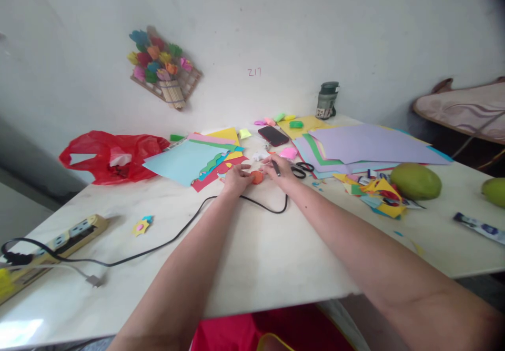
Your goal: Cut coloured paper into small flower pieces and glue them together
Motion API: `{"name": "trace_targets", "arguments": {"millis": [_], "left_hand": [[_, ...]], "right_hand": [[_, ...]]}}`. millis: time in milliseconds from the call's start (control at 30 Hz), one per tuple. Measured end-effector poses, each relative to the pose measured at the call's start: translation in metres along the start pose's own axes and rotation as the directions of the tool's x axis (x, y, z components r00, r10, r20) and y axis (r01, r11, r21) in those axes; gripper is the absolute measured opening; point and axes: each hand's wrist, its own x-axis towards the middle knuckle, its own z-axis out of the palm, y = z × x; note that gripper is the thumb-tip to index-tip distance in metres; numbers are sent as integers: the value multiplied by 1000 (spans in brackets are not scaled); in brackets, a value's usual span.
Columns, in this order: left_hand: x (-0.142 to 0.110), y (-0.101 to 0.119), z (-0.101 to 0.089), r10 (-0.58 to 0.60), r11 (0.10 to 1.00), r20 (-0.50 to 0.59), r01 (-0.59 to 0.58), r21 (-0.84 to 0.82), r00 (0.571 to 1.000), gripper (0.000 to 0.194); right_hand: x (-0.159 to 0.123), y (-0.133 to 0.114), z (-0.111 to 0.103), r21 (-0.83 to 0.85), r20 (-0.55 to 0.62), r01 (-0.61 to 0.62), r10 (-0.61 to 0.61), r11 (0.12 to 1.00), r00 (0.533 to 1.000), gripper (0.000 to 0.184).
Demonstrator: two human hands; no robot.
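Near the middle of the table, my left hand (236,179) has its fingertips and thumb around the left edge of a small round orange piece (256,177). My right hand (281,172) is closed round a slim dark pen-like tool (276,168), whose tip is hidden by the fingers, just right of the orange piece. Black-handled scissors (303,170) lie beside my right hand. Beyond the hands are a crumpled white piece (259,155) and a pink lump (288,153).
Coloured sheets (185,159) lie left, more sheets (366,143) right. A phone (273,136) and a bottle (327,100) stand further back. A black cable (193,219) runs from a power strip (81,230) toward my right wrist. Paper scraps (379,196) touch a green mango (416,181).
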Motion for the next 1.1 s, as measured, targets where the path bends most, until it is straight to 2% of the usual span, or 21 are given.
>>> {"name": "trace_targets", "arguments": {"millis": [167, 300, 567, 767, 933, 1100], "left_hand": [[2, 0, 1, 2, 993, -13, 0, 122, 1000, 43], [1, 0, 1, 7, 997, -9, -6, 76, 1000, 44], [-2, 0, -1, 24, 998, 44, -21, -63, 999, 45], [-5, 3, -2, 29, 995, 60, -23, -99, 998, 46], [-8, 7, -2, 57, 990, 76, -46, -130, 996, 47], [-11, 10, -2, 35, 989, 83, -23, -144, 996, 32]], "right_hand": [[7, 9, -1, -46, -68, 39, -42, 998, 997, 13], [9, 12, -2, -91, -60, 75, -81, 993, 995, 16], [3, 5, -3, -115, 43, 96, -92, 989, 995, 22], [3, 7, -3, -45, 127, 113, -106, 993, 986, 24], [2, 4, -2, 35, 102, 86, -89, 996, 991, 25], [2, 3, 1, 114, 60, 64, -71, 991, 996, 25]]}}
